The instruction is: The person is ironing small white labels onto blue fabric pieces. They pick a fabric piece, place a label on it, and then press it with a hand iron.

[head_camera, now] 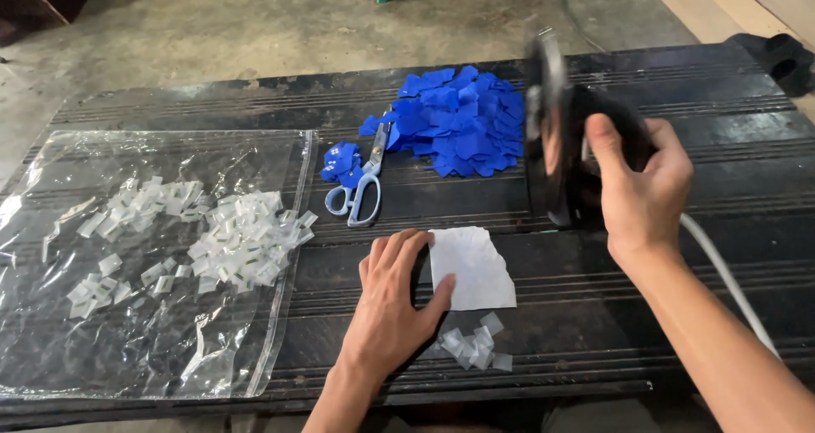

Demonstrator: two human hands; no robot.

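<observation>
Two heaps of small pieces suggest how the work stands. On the left, a clear plastic sheet carries a spread of small translucent white folded pieces, which look like finished ones. Light-handled scissors lie mid-tabletop beside a few blue scraps, with a large pile of blue cut pieces behind, seemingly waiting. The left hand lies flat, fingers spread, pressing the edge of a white paper square; a small cluster of clear pieces sits just below it. The right hand is closed around the handle of a dark clothes iron, lifted and tilted above the dark ridged tabletop, blurred, its white cord trailing right. Nothing blocks the paper.
</observation>
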